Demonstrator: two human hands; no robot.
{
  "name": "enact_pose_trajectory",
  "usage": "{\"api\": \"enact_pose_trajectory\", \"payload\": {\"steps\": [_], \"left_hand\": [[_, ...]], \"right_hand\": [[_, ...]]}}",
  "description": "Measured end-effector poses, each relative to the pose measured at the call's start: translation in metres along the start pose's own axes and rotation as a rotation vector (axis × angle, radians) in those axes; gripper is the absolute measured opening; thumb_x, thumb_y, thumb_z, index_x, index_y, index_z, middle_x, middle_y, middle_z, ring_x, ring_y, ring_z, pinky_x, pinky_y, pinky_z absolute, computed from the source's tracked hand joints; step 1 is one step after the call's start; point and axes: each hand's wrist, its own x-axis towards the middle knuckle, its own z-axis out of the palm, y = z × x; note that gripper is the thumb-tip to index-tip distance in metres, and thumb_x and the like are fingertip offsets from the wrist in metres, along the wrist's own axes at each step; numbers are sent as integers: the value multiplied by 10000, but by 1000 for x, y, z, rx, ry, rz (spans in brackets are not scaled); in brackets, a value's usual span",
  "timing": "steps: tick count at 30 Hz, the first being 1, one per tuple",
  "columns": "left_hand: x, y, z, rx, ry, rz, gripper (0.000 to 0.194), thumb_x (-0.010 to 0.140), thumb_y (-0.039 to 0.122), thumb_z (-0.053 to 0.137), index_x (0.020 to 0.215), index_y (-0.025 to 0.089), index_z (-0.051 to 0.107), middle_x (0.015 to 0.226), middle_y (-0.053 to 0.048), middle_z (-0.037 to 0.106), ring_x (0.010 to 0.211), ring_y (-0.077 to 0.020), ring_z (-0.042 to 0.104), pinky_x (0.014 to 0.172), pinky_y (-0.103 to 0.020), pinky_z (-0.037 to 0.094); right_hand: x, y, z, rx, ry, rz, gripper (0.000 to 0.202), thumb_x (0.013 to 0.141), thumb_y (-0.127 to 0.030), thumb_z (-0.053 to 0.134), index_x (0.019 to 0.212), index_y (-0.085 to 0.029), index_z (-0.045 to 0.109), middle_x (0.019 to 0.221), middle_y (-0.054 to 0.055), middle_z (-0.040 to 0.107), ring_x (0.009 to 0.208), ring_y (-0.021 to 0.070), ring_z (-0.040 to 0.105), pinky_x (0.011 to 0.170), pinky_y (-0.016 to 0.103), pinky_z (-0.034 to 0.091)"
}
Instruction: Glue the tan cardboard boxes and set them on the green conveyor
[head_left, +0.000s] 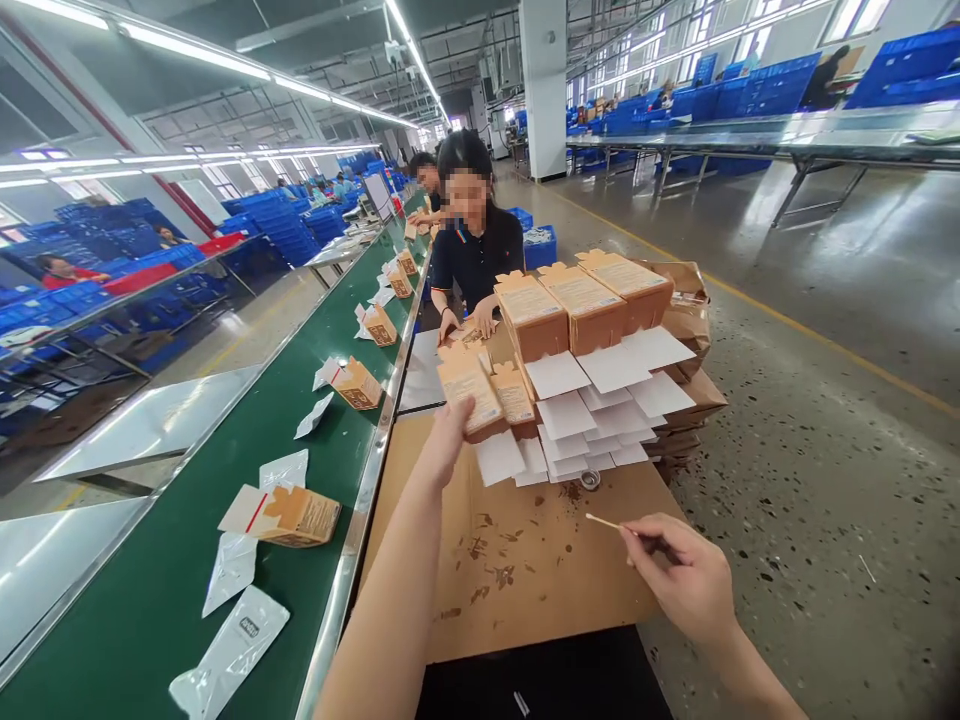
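Observation:
My right hand [679, 570] pinches a thin cotton swab [604, 521], its pale tip pointing left over the brown cardboard sheet [525, 600]. Farther forward, my left hand [448, 440] has its thumb and fingers on a brown carton [469, 392] at the left end of a stack. Other brown cartons [532, 318] with white flaps [566, 415] spread toward me are piled beside it. Below the flaps lies a small round metal tin [590, 480]. Dark brown smudges mark the cardboard sheet.
A green conveyor belt [180, 470] on the left carries open cartons [300, 517] and silvery pouches [238, 650]. Across the work table a person [480, 250] handles a flat carton. Brown bags [686, 310] stand right of the stack. A metal rail [352, 540] edges the belt.

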Motion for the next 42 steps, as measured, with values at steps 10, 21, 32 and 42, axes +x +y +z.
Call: {"api": "enact_pose_trajectory", "payload": {"steps": [10, 21, 32, 42], "left_hand": [[-142, -53, -91, -181, 171, -344, 918, 598, 698, 1208, 1298, 208, 874, 1479, -213, 904, 1451, -524, 829, 1170, -605, 718], [-145, -87, -84, -160, 235, -311, 956, 508, 634, 1267, 1223, 232, 774, 1301, -154, 929, 1287, -398, 886, 1212, -595, 692], [-149, -88, -81, -139, 172, -289, 852, 597, 633, 1226, 1215, 212, 818, 1322, -181, 927, 1324, -439, 876, 1211, -647, 694], [-157, -88, -76, -114, 143, -252, 867, 612, 513, 1215, 1300, 255, 755, 1374, -152, 907, 1366, -425, 869, 1232, -606, 693]], "right_hand": [[48, 57, 23, -204, -17, 2, 350, 1101, -537, 836, 847, -299, 865, 739, 45, 834, 596, 230, 752, 585, 366, 675], [29, 42, 22, -176, -23, 6, 270, 1135, -477, 841, 971, -279, 925, 816, 77, 884, 650, 249, 792, 627, 398, 713], [-38, -8, 158, 125, -478, 64, 231, 1088, -276, 808, 876, -275, 900, 765, 18, 825, 625, 168, 740, 594, 258, 638], [-24, -3, 142, 101, -458, 69, 257, 1103, -303, 779, 872, -280, 890, 781, 33, 841, 670, 195, 774, 653, 289, 679]]}}
